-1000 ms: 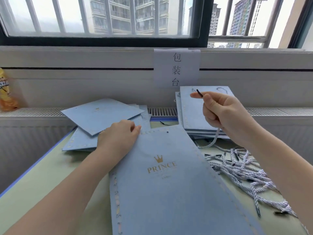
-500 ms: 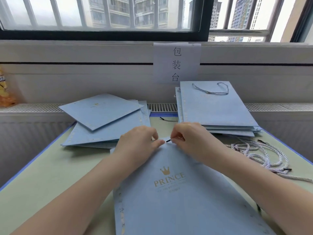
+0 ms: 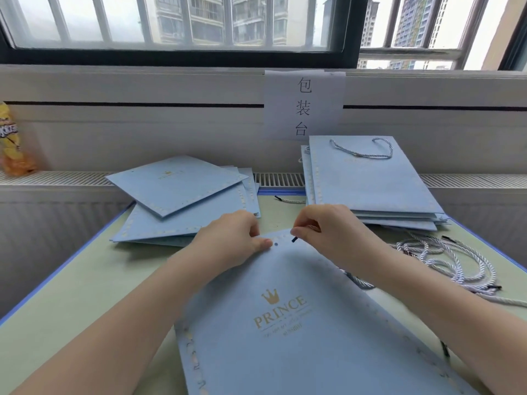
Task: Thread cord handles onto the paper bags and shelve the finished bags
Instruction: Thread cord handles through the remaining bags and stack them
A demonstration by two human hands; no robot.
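Head cam: left hand (image 3: 233, 238) pins the "PRINCE" bag (image 3: 285, 323) near its hole, fingers curled on its top edge I think; right hand (image 3: 322, 232) pinches the cord tip (image 3: 294, 238). Sign (image 3: 303, 105) reads 包装台.

pale blue paper bag (image 3: 299, 337) with gold crown logo, white-and-grey twisted cords (image 3: 445, 260) with black tips, green tabletop (image 3: 85, 280)
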